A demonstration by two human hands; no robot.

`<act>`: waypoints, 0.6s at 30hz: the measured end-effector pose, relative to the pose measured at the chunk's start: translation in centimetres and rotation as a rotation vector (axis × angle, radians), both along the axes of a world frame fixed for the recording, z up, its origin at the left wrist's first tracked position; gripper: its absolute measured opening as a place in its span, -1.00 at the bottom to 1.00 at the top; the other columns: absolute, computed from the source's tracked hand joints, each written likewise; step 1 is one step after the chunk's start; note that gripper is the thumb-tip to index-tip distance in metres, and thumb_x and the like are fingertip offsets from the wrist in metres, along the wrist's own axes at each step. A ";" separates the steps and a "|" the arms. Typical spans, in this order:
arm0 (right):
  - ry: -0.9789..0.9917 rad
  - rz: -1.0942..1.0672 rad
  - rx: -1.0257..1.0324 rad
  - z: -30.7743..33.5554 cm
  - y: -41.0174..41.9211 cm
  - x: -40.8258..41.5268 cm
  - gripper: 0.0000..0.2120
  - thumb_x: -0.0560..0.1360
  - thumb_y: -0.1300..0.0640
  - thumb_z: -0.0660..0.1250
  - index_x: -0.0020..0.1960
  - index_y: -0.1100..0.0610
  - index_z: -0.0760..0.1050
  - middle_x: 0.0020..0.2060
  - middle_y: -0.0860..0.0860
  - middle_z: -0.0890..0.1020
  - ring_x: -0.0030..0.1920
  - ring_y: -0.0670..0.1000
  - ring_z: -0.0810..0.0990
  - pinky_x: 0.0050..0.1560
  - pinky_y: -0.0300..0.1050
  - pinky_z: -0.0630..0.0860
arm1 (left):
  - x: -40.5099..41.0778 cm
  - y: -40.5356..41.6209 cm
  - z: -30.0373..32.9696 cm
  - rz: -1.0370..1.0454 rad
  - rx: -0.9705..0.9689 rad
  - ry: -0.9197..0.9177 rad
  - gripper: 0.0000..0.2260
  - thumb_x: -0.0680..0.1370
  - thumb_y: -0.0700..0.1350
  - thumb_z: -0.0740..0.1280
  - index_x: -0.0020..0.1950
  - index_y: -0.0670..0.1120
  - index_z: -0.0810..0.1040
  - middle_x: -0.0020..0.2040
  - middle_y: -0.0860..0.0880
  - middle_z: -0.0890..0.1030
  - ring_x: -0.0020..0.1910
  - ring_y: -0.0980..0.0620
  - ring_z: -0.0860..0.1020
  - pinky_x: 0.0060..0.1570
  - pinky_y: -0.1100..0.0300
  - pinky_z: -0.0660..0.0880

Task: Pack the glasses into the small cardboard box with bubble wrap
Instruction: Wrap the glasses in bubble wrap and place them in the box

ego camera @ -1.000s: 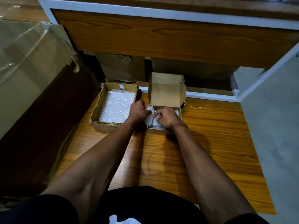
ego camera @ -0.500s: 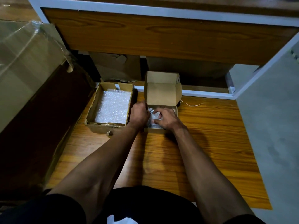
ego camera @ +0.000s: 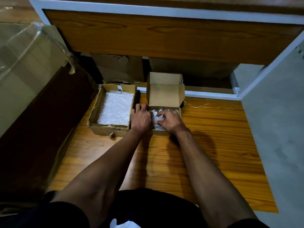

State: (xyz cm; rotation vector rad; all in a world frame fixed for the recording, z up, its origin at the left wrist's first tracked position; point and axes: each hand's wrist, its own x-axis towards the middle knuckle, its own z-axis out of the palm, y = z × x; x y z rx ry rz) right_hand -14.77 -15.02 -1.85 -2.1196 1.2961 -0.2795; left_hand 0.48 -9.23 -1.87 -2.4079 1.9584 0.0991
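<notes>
Head view: the small cardboard box [ego camera: 164, 131] sits on the wooden floor [ego camera: 205, 129], its lid [ego camera: 165, 95] standing upright at the far side. Inside the box lies a bundle of bubble wrap [ego camera: 155, 116]; the glasses themselves cannot be made out under it. The right hand [ego camera: 171, 121] is over the box, its grip curled and pinching the wrap between thumb and fingertips. The left hand [ego camera: 141, 118] lies against the box's left wall, fingers fairly straight and spread, reaching past the box's far left corner. Just left of the box, touching or nearly so, stands a larger open carton [ego camera: 98, 111] lined with a flat sheet of bubble wrap [ego camera: 116, 110]. Beyond the box's right far corner a thin pale string [ego camera: 195, 105] lies on the floor.
</notes>
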 end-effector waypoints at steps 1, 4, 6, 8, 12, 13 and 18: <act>-0.002 -0.002 -0.006 0.0 0.0 0.0 -0.56 0.47 0.07 0.59 0.33 0.08 0.64 -0.05 0.03 0.68 -0.08 -0.05 0.63 0.00 -0.12 0.56 | 0.2 0.0 0.0 0.002 0.004 0.017 -0.67 0.56 0.11 0.43 0.28 0.03 0.60 0.42 -0.10 0.35 0.36 -0.19 0.31 0.30 -0.12 0.36; -0.002 -0.003 -0.016 -0.1 0.0 -0.1 -0.56 0.47 0.06 0.60 0.31 0.09 0.65 -0.03 0.05 0.71 -0.07 -0.02 0.65 0.06 -0.10 0.59 | 0.8 0.5 0.1 -0.036 -0.028 0.086 -0.51 0.56 0.11 0.43 0.47 0.05 0.47 0.46 -0.08 0.35 0.37 -0.18 0.32 0.29 -0.10 0.37; -0.001 0.001 -0.034 -0.1 0.0 -0.2 -0.57 0.47 0.05 0.60 0.31 0.09 0.66 -0.01 0.07 0.72 -0.07 -0.02 0.65 0.05 -0.09 0.60 | 0.9 0.9 0.2 -0.075 -0.033 0.093 -0.43 0.58 0.11 0.42 0.55 0.05 0.39 0.51 -0.06 0.37 0.40 -0.18 0.30 0.28 -0.08 0.36; -0.003 0.003 -0.034 -0.1 0.0 -0.2 -0.56 0.47 0.05 0.60 0.31 0.09 0.65 0.00 0.07 0.73 -0.08 -0.03 0.65 0.04 -0.09 0.62 | 0.8 1.3 0.1 -0.114 0.026 0.056 -0.42 0.57 0.10 0.43 0.57 0.05 0.40 0.55 -0.04 0.36 0.46 -0.20 0.26 0.33 -0.11 0.33; 0.005 -0.006 -0.052 -0.2 -0.1 -0.2 -0.56 0.46 0.04 0.61 0.30 0.09 0.66 0.04 0.07 0.73 -0.08 -0.05 0.62 0.02 -0.17 0.54 | 0.2 1.1 0.2 -0.097 0.128 0.047 -0.43 0.50 0.07 0.51 0.49 0.07 0.48 0.68 0.01 0.11 0.53 -0.29 0.13 0.41 -0.22 0.26; 0.005 -0.007 -0.058 -0.3 -0.1 -0.2 -0.57 0.46 0.04 0.61 0.30 0.09 0.66 0.04 0.07 0.73 -0.08 -0.05 0.62 0.00 -0.19 0.52 | 0.2 0.8 0.3 -0.093 0.150 0.050 -0.43 0.50 0.08 0.52 0.49 0.09 0.48 0.70 0.02 0.05 0.54 -0.31 0.10 0.42 -0.25 0.24; 0.000 -0.001 -0.045 -0.2 -0.3 -0.4 -0.57 0.47 0.04 0.60 0.30 0.07 0.66 0.02 0.07 0.74 -0.09 -0.06 0.64 0.07 -0.11 0.62 | 0.5 1.2 0.5 -0.130 0.108 0.030 -0.31 0.54 0.11 0.44 0.63 0.08 0.29 0.72 0.03 -0.08 0.55 -0.30 0.09 0.46 -0.26 0.21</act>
